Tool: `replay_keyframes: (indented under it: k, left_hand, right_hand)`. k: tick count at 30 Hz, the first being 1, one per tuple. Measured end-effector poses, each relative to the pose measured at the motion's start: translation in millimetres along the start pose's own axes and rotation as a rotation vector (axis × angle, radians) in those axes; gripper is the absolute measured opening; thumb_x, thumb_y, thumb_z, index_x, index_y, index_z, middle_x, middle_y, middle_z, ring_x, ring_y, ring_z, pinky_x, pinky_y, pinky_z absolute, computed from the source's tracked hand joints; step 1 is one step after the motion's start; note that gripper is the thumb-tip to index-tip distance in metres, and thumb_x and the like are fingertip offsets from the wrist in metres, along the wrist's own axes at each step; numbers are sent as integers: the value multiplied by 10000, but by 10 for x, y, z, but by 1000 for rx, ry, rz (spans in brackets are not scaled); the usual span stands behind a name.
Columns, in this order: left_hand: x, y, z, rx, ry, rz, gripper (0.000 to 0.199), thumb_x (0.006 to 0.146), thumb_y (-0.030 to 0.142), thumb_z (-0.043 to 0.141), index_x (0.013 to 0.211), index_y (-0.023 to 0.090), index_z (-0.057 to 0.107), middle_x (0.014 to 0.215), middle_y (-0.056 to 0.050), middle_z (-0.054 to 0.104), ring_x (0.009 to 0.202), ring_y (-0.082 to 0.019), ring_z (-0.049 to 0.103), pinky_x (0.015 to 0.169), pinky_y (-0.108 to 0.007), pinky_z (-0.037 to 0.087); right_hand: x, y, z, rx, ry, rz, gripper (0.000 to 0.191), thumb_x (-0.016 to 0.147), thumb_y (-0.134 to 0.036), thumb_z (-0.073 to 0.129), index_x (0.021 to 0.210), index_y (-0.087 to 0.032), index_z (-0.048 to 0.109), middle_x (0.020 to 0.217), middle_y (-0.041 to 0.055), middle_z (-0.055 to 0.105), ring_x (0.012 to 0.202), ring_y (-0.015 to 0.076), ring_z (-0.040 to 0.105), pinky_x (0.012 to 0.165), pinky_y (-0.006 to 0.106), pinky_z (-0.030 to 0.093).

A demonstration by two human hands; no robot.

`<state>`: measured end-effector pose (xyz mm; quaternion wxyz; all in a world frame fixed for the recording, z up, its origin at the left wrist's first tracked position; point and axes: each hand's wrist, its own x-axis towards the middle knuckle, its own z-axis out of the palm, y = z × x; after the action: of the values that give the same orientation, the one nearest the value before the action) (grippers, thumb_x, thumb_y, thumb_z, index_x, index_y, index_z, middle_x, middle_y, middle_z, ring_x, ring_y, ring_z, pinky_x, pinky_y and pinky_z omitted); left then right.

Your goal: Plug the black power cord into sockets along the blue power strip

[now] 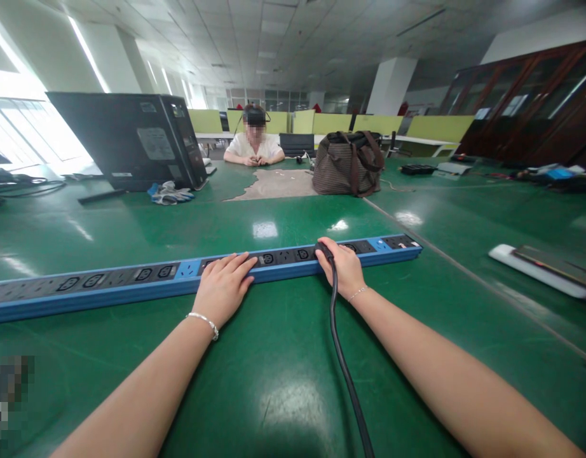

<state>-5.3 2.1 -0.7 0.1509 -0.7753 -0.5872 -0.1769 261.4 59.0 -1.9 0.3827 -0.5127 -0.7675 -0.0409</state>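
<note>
A long blue power strip (283,275) with black socket panels lies across the green table in front of me. Flat across its top rests my left hand (225,283), fingers stretched out over the sockets and thumb by the near edge. Farther right, my right hand (343,266) is closed around a black power plug (324,250) at the strip's sockets. How far the plug sits in a socket is hidden by the fingers. From it a thick black cable (338,346) runs down toward me between my arms.
A black computer case (131,143) stands at the back left, with work gloves (170,193) beside it. A brown striped bag (343,164) sits at the back centre. Across the green table (274,369) sits another person (255,143). A white bar-shaped object (536,270) lies at right.
</note>
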Motion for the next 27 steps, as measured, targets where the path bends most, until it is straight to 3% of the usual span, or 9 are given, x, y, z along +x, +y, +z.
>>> replay_keyframes:
  k: [3, 7, 10, 14, 18, 27]
  left_hand:
    - [1, -1, -3, 1, -2, -2, 378, 904, 352, 413, 1258, 289, 532, 1326, -12, 557, 1210, -242, 496, 991, -433, 381]
    - [2, 1, -14, 13, 1, 5, 378, 907, 357, 413, 1255, 277, 538, 1321, -16, 562, 1201, -242, 503, 990, -428, 383]
    - [3, -6, -11, 19, 3, 3, 375, 906, 354, 420, 1250, 275, 545, 1315, -13, 566, 1195, -244, 509, 985, -427, 388]
    - [1, -31, 14, 16, 10, 13, 377, 904, 358, 422, 1250, 274, 546, 1312, -17, 569, 1193, -246, 511, 981, -429, 390]
    - [-3, -45, 26, 21, 16, 21, 376, 906, 360, 419, 1248, 273, 551, 1307, -21, 574, 1190, -245, 513, 981, -427, 391]
    - [1, -30, 11, 28, 16, 20, 377, 908, 368, 416, 1246, 273, 554, 1304, -24, 576, 1186, -247, 517, 978, -428, 394]
  right_hand:
    - [17, 13, -14, 95, 9, 59, 309, 890, -372, 437, 1097, -216, 604, 999, 79, 707, 882, 236, 658, 883, 373, 464]
    - [97, 178, -35, 386, 203, 324, 413, 867, -500, 448, 1110, -202, 598, 910, 65, 702, 802, 216, 653, 764, 337, 510]
    - [164, 459, -122, 547, 308, 376, 439, 826, -527, 497, 1077, -186, 613, 951, 70, 691, 835, 208, 642, 765, 335, 515]
    - [179, 912, -331, 549, 464, 390, 367, 786, -461, 560, 1026, -198, 652, 930, 45, 697, 860, 205, 636, 818, 368, 501]
    - [131, 1163, -458, 518, 337, 396, 324, 749, -416, 592, 978, -208, 686, 879, 33, 710, 849, 223, 643, 830, 399, 492]
    - [112, 1070, -461, 378, 187, 417, 331, 730, -420, 569, 947, -205, 694, 917, 50, 714, 923, 247, 627, 911, 432, 452]
